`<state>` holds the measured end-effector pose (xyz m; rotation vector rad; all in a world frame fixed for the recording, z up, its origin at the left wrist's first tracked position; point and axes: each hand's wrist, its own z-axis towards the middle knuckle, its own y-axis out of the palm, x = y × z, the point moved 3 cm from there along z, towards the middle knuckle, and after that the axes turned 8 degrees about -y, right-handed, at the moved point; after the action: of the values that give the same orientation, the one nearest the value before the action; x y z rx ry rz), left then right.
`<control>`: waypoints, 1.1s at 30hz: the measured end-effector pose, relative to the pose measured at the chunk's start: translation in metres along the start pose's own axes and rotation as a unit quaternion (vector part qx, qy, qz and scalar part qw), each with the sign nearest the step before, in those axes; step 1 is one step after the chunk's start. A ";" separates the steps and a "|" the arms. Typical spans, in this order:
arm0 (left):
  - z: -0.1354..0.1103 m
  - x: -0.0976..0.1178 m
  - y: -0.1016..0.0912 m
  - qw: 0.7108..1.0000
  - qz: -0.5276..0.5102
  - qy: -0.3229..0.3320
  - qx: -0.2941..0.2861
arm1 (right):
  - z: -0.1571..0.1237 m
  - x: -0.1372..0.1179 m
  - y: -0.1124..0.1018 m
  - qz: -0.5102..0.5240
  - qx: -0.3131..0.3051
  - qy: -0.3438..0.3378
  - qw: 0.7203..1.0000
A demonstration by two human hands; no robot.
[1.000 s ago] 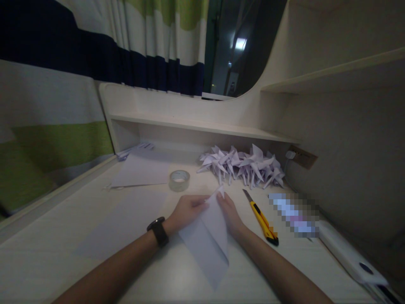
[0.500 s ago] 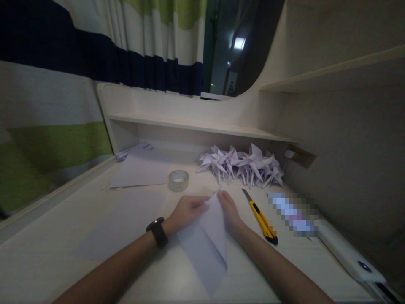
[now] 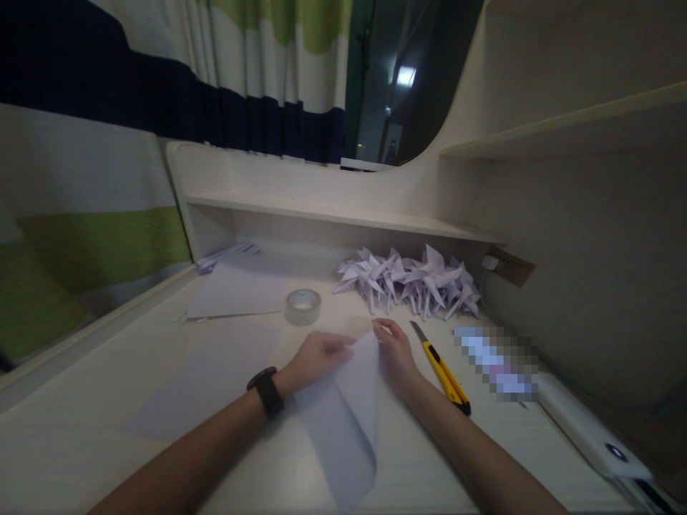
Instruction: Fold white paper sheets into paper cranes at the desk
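A white sheet of paper [image 3: 358, 390] is partly folded over, with one diagonal flap raised above the lower layer. My left hand [image 3: 320, 361], with a black watch on its wrist, pinches the sheet's upper left edge between thumb and fingers. At the top corner, the curled fingers of my right hand [image 3: 396, 354] hold the paper's tip; part of that grip is hidden. To the right of my right forearm lies a yellow utility knife [image 3: 444, 372], blade out. A roll of clear tape [image 3: 303, 307] rests beyond my left hand.
Several folded paper pinwheels [image 3: 413, 279] are piled at the back right. Flat paper sheets [image 3: 239, 286] lie at the back left, another sheet [image 3: 215, 379] nearer. A blurred-out item [image 3: 497, 363] and a white device [image 3: 590, 425] line the right side, below a shelf [image 3: 580, 129].
My right hand has shifted slightly right and its fingers have loosened a little at the paper's tip. The paper's lower end has swung left. My left hand stays nearly still.
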<state>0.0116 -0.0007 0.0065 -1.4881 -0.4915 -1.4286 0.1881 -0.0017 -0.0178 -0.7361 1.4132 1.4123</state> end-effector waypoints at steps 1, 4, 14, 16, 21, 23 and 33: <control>0.000 0.000 0.000 1.000 -0.002 -0.006 0.002 | 0.000 0.001 0.000 0.002 -0.001 0.001 1.000; 0.000 -0.001 0.000 0.999 -0.025 -0.024 -0.001 | 0.001 0.000 0.000 0.014 -0.013 0.007 1.000; 0.000 -0.004 -0.001 0.997 -0.054 -0.036 -0.029 | 0.005 0.004 -0.005 -0.015 -0.016 0.017 1.000; 0.000 -0.003 -0.001 0.999 -0.035 -0.030 -0.015 | 0.003 0.004 -0.002 -0.016 -0.016 0.016 1.000; 0.000 0.002 -0.003 0.997 0.020 -0.009 0.074 | -0.012 -0.004 0.013 -0.080 -0.047 0.005 0.996; -0.001 0.005 -0.003 0.994 0.031 0.011 0.101 | -0.019 -0.008 0.020 -0.110 -0.055 -0.009 0.992; -0.006 0.012 0.007 0.993 -0.010 0.030 0.116 | -0.030 -0.013 0.028 -0.132 -0.058 -0.047 0.988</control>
<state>0.0169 -0.0129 0.0139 -1.2536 -0.6149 -1.3777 0.1610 -0.0294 0.0002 -0.8851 1.1227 1.3113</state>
